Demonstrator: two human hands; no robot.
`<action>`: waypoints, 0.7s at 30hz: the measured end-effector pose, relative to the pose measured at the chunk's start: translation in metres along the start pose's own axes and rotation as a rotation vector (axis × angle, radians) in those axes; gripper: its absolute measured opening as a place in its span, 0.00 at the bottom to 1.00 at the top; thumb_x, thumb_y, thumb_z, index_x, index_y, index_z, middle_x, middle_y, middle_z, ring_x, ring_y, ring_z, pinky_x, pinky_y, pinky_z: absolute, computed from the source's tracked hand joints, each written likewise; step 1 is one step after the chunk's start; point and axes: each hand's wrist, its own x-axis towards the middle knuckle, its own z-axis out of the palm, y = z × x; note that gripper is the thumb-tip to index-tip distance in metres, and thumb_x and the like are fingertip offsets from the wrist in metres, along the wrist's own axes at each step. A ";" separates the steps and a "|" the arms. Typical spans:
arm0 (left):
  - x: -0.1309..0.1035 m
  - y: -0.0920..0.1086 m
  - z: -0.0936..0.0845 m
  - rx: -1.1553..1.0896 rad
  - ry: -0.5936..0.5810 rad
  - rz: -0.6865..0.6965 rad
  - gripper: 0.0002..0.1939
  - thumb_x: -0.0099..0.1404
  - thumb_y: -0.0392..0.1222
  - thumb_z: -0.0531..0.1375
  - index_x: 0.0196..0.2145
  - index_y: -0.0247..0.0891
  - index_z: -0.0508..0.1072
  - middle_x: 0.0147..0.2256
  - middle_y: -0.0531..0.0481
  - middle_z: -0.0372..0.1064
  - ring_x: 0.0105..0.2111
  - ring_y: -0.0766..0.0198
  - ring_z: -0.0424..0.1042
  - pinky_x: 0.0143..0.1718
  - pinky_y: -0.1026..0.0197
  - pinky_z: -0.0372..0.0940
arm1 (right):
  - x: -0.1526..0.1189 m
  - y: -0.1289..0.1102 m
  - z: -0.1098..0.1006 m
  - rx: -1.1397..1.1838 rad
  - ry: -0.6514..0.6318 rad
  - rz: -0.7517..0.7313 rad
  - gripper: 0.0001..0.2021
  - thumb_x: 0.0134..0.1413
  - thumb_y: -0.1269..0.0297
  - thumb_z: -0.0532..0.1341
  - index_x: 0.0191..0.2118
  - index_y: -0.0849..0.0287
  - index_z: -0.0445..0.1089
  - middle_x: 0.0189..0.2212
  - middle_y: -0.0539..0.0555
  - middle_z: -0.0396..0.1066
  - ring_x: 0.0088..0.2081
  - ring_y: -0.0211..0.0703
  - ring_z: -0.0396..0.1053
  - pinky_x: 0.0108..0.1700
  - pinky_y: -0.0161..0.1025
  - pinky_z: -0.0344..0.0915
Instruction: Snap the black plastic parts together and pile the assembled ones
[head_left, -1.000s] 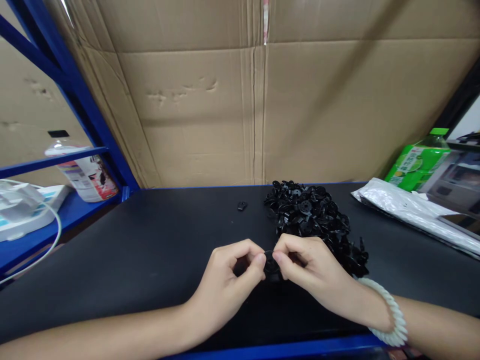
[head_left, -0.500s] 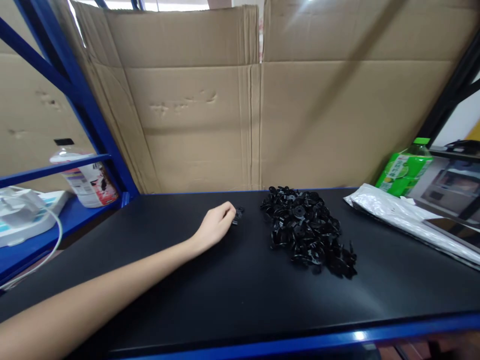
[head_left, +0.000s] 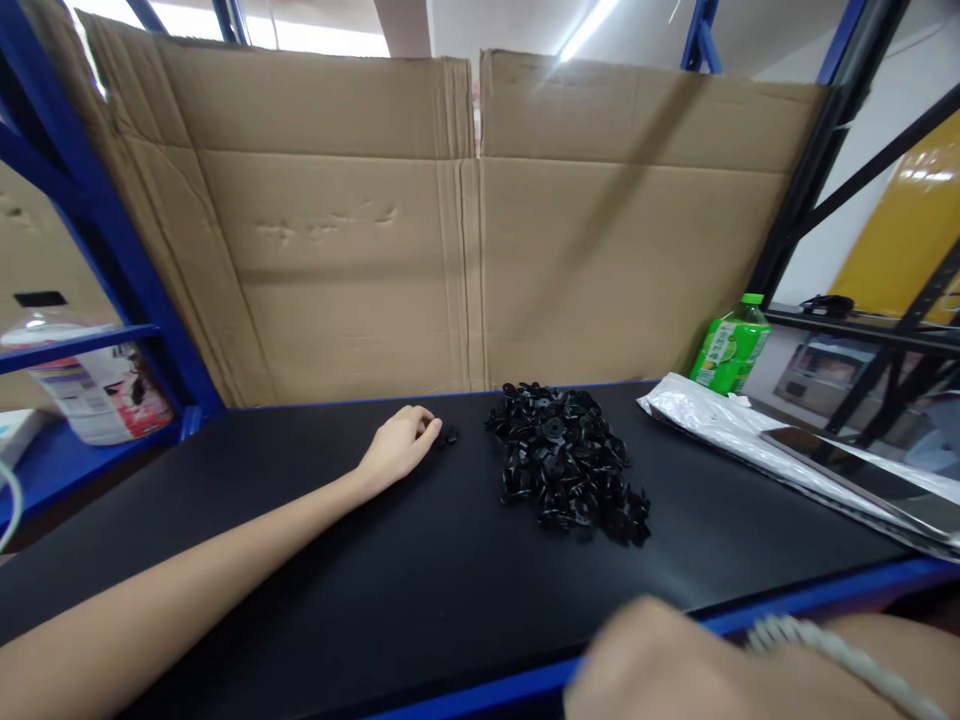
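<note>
My left hand [head_left: 401,443] rests on the black tabletop [head_left: 420,580], its fingers curled and the thumb bent in toward them. Right by its fingertips lie one or a few small black plastic pieces [head_left: 449,436]; whatever the hand may hold is hidden. To the right of it spreads a heap of black plastic parts [head_left: 559,455] with round, holed discs. At the lower right, over the table's front edge, my right hand [head_left: 660,665] is smeared by motion, a braided cord bracelet [head_left: 817,640] behind it. Its fingers cannot be made out.
Cardboard sheets [head_left: 337,270] wall off the back. On the right lie a silvery plastic bag [head_left: 679,400] with a dark flat phone-like device [head_left: 862,475] on it, and a green bottle [head_left: 731,345]. A large bottle [head_left: 105,390] stands on the blue shelf at left.
My right hand has come into view at the lower right. The camera has turned to the right and slightly up. My left hand stays by the small black pieces, its thumb now lower.
</note>
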 end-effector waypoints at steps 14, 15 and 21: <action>-0.095 0.069 -0.028 -0.255 -0.167 0.138 0.09 0.65 0.43 0.53 0.41 0.40 0.70 0.33 0.50 0.68 0.26 0.64 0.64 0.28 0.63 0.59 | 0.008 0.138 0.073 0.259 -0.206 0.002 0.03 0.51 0.66 0.65 0.33 0.55 0.76 0.38 0.56 0.65 0.43 0.48 0.64 0.49 0.48 0.63; -0.096 0.070 -0.027 -0.268 -0.172 0.139 0.09 0.65 0.42 0.53 0.41 0.40 0.70 0.33 0.50 0.68 0.26 0.65 0.64 0.27 0.63 0.59 | 0.006 0.136 0.074 0.272 -0.193 0.008 0.03 0.51 0.66 0.65 0.33 0.55 0.76 0.38 0.56 0.65 0.43 0.48 0.64 0.49 0.48 0.62; -0.093 0.067 -0.023 -0.376 -0.167 0.066 0.07 0.64 0.41 0.55 0.37 0.39 0.71 0.27 0.53 0.65 0.25 0.65 0.62 0.26 0.64 0.58 | 0.008 0.140 0.076 0.376 -0.077 0.097 0.04 0.54 0.65 0.62 0.30 0.56 0.74 0.39 0.54 0.69 0.41 0.46 0.67 0.47 0.46 0.63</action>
